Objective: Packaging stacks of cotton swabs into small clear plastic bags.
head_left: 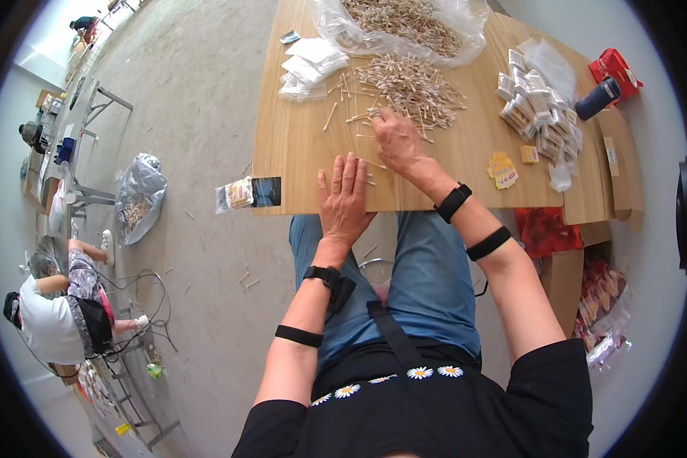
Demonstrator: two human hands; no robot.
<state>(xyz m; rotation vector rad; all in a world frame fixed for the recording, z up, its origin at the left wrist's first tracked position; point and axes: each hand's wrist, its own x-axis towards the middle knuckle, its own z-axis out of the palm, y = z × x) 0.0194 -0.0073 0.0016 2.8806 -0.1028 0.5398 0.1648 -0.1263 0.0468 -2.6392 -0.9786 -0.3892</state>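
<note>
My left hand (345,197) lies flat near the front edge of the wooden table (298,153), fingers stretched out, with a few loose cotton swabs showing beside its fingertips. At the near side of a heap of cotton swabs (412,88), my right hand (399,141) has its fingers curled and closed. What they hold, if anything, is hidden. Behind the heap, a large clear plastic bag (469,38) lies open with many more swabs in it. A small bag of swabs (240,195) sticks out past the table's left edge, next to a dark square (266,191).
Clear empty-looking bags (313,61) are stacked at the back left. Packed swab bundles (538,107) pile up at right, near a dark bottle (597,98), a red package (617,72) and yellow labels (501,169). A person (57,320) sits at far left beyond a swab-filled sack (140,200).
</note>
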